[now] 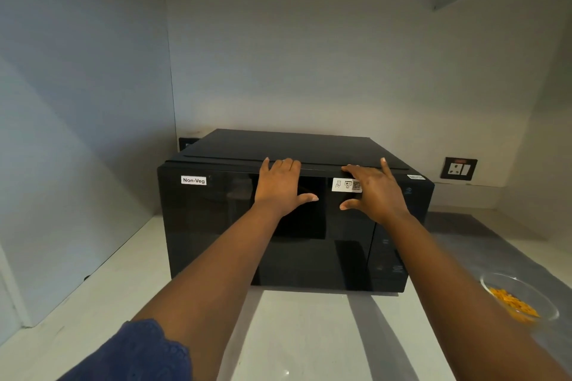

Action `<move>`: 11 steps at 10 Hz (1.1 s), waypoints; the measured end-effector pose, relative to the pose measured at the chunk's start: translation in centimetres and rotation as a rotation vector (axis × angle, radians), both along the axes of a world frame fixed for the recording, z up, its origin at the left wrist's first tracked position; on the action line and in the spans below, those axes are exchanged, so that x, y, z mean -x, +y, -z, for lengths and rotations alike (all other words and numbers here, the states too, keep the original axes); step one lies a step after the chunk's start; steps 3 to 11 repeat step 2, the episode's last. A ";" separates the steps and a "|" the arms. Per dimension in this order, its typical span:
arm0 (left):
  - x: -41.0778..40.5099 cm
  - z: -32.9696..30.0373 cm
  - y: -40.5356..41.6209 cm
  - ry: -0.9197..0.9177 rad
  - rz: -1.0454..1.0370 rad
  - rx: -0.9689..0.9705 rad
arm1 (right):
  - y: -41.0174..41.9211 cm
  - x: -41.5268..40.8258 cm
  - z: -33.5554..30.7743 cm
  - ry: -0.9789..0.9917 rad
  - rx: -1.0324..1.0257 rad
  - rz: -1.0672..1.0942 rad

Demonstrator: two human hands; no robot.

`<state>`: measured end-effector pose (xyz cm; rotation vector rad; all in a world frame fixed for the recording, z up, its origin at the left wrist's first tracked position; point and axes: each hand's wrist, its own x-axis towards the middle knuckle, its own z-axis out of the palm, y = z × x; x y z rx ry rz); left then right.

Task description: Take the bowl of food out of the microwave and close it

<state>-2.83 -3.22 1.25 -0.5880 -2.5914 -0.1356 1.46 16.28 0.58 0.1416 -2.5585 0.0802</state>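
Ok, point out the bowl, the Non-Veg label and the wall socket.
bowl [540, 303]: head view, clear glass rim at right.
Non-Veg label [193, 180]: head view, middle of the sticker.
wall socket [459, 168]: head view, middle of its plate.

Your microwave [216, 226] has a glossy black door that looks like glass or polished plastic and mirrors the room, while its top panel is a duller, matt black. The "Non-Veg" label [193, 180] on it looks like white paper. Your counter [306, 337] is smooth, pale and faintly shiny. The bowl [523, 291] beside you is clear, glassy. Your sleeve [139, 353] is dark blue cloth with a textured, lacy weave.
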 end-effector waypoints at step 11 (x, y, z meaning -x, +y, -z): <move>-0.7 -1.0 -0.9 -0.125 0.040 0.066 | -0.9 -0.7 -0.8 -0.119 0.004 0.026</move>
